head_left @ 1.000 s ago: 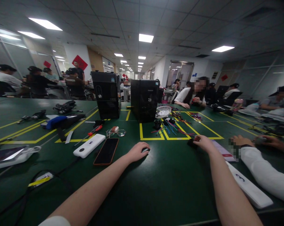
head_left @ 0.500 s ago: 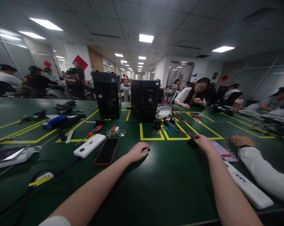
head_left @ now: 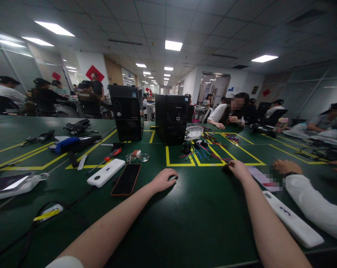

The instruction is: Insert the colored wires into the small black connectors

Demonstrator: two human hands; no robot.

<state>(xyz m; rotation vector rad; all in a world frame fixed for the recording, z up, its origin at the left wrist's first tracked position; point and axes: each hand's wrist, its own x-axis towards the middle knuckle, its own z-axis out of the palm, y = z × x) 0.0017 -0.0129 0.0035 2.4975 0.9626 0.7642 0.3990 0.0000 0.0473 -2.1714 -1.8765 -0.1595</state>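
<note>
My left hand [head_left: 165,180] rests on the green table [head_left: 185,223], fingers curled and thumb close to them. A small pale patch shows between thumb and fingers; I cannot make out what it is. Farther right, my right hand [head_left: 239,170] is closed at a small black item [head_left: 227,169], its fingertips low over the table. The item's kind is hidden by shadow and the fingers. Beyond that hand lie loose coloured wires [head_left: 202,150] across yellow tape lines. A phone in an orange case [head_left: 126,179] lies left of my left hand.
Two black computer towers [head_left: 172,121] stand ahead. At left lie a white power bank [head_left: 106,173], glasses [head_left: 143,158] and a red-handled screwdriver [head_left: 112,154]. Another power bank [head_left: 292,219] and a co-worker's sleeved arm [head_left: 310,201] are right of my right forearm. A white basket [head_left: 194,132] sits behind the wires.
My right hand has shifted slightly left, its fingers now lower and closer together. My left hand has stayed put. Another person's hand has come in at the right edge.
</note>
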